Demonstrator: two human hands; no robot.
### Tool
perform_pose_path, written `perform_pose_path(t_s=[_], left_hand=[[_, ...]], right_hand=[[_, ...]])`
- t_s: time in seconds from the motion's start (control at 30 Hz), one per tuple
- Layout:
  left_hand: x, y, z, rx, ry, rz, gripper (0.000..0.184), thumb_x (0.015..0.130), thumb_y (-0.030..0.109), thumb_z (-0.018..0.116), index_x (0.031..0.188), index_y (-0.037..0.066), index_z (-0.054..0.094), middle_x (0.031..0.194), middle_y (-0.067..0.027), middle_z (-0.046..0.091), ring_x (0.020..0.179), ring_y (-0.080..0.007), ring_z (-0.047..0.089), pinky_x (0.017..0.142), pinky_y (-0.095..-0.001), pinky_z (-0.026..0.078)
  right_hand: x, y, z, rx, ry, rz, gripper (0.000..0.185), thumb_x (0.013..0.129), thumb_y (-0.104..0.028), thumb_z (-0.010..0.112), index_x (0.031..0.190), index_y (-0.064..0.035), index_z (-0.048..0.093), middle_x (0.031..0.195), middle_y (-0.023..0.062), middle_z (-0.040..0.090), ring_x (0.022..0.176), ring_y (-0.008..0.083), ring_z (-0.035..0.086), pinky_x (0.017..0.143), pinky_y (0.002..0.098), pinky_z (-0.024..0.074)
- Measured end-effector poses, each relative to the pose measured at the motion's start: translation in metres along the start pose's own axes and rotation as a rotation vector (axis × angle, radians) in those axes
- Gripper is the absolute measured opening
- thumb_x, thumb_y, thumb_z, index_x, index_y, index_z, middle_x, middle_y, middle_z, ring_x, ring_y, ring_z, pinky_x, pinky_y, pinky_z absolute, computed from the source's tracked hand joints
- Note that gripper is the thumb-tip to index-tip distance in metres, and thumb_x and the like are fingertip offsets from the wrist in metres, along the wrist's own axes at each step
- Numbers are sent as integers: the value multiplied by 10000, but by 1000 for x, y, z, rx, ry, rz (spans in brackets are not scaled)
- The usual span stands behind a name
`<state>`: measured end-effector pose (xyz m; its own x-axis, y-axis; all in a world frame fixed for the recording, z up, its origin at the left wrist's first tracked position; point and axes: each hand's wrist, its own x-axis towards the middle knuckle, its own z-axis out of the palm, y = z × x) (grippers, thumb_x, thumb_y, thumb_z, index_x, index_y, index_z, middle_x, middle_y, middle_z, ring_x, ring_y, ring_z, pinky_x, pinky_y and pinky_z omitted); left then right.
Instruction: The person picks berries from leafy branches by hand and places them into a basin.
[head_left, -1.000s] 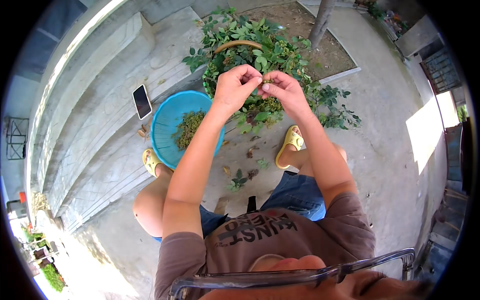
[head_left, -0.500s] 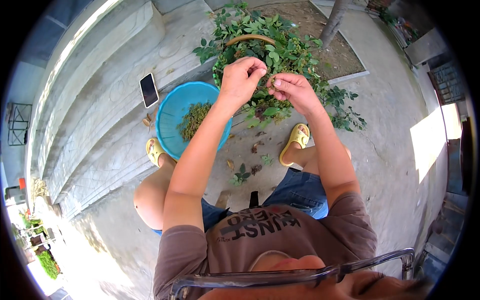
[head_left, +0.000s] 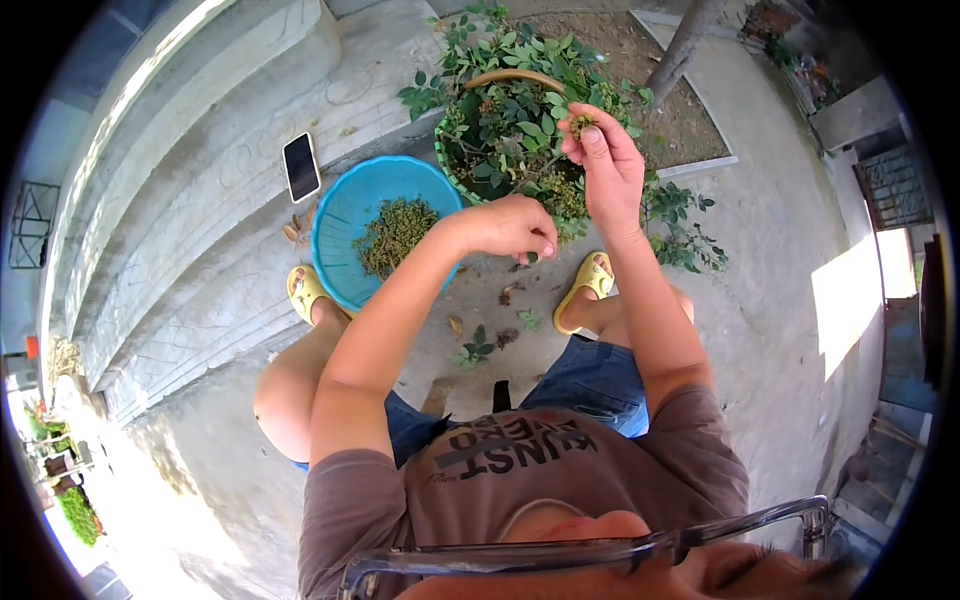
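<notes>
Raised over the right side of the leafy branches (head_left: 520, 130), my right hand (head_left: 608, 165) pinches a small green cluster (head_left: 583, 124) between thumb and fingers. My left hand (head_left: 512, 228) is lower, between the blue basin and my right forearm, its fingers bent downward. A small green leaf (head_left: 532, 257) shows at its fingertips. The blue basin (head_left: 335, 220) holds a heap of small greenish-brown clusters (head_left: 398, 235), and my left forearm passes over its right edge. The branches fill a green basket (head_left: 446, 160) with a brown handle (head_left: 515, 75).
A phone (head_left: 301, 167) lies on the concrete step (head_left: 230, 190) left of the basin. Fallen leaves (head_left: 474, 347) lie on the ground between my yellow sandals (head_left: 587, 290). Behind the basket stand a tree trunk (head_left: 685, 50) and a soil bed (head_left: 690, 125).
My hands have moved apart. The right one has risen with the cluster, while the left one has dropped toward me with the leaf at its fingertips.
</notes>
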<state>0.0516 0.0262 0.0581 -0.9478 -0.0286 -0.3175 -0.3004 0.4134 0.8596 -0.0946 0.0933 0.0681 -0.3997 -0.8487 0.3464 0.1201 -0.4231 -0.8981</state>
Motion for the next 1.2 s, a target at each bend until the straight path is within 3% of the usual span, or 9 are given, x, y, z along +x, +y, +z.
perform_pose_path(t_s=[0.1, 0.23, 0.27, 0.4, 0.5, 0.57, 0.7, 0.9, 1.2], left_hand=[[16, -14, 53, 261, -70, 21, 275, 825, 207, 641, 1024, 17, 650, 956, -107, 682, 876, -245, 632, 820, -358, 484], [11, 8, 73, 362, -127, 77, 356, 823, 255, 649, 1108, 43, 615, 997, -100, 663, 913, -245, 624, 823, -369, 482], [12, 12, 70, 336, -147, 45, 345, 823, 264, 649, 1088, 44, 624, 971, -102, 662, 904, -245, 627, 811, -373, 483], [33, -10, 49, 149, 11, 152, 277, 835, 241, 639, 1022, 36, 648, 938, -103, 667, 880, -232, 633, 789, -362, 484], [39, -14, 19, -50, 318, 101, 196, 874, 193, 615, 989, 42, 659, 777, -43, 648, 710, -112, 586, 649, -289, 468], [43, -16, -1, -62, 568, 73, 181, 876, 197, 613, 972, 52, 666, 770, -26, 642, 693, -106, 566, 640, -277, 457], [63, -33, -30, 167, 840, 1, 163, 860, 204, 597, 921, 76, 676, 807, -80, 586, 750, -246, 583, 716, -368, 469], [93, -60, -45, 450, 741, -203, 202, 837, 261, 613, 932, 105, 700, 892, -100, 597, 870, -286, 591, 771, -400, 466], [105, -63, -43, 376, 564, -363, 281, 792, 346, 674, 930, 106, 725, 998, -115, 636, 945, -291, 608, 812, -392, 478]], right_hand=[[-1, -7, 46, -274, -227, -149, 351, 943, -188, 547, 1251, -21, 527, 1109, 102, 606, 841, 125, 567, 723, 250, 475], [-16, 27, 89, -701, -555, -266, 530, 861, -187, 649, 1342, -92, 448, 1227, 143, 538, 914, 230, 616, 736, 302, 512], [-15, 25, 83, -680, -567, -173, 420, 861, -168, 649, 1252, -69, 530, 1155, 116, 585, 900, 214, 632, 724, 298, 514], [16, 9, 12, -702, -324, -39, 201, 861, -150, 647, 1020, -28, 636, 1000, 76, 644, 827, 185, 642, 715, 301, 509], [26, 25, -57, -826, -14, -20, 134, 813, -153, 671, 891, -44, 670, 882, 79, 644, 815, 225, 635, 719, 333, 499], [23, 40, -93, -1024, -105, -98, 120, 807, -151, 671, 893, -67, 679, 907, 69, 647, 894, 251, 616, 789, 350, 483], [15, 49, -114, -1279, -147, -64, 166, 782, -193, 692, 931, -121, 682, 1019, 41, 624, 1030, 273, 551, 876, 375, 459], [16, 59, -123, -1347, -200, -12, 246, 759, -240, 715, 982, -149, 666, 1007, 38, 594, 1020, 267, 543, 873, 386, 464], [19, 75, -104, -1502, -102, -142, 309, 707, -298, 757, 954, -154, 641, 963, 31, 557, 1010, 235, 552, 841, 408, 462]])
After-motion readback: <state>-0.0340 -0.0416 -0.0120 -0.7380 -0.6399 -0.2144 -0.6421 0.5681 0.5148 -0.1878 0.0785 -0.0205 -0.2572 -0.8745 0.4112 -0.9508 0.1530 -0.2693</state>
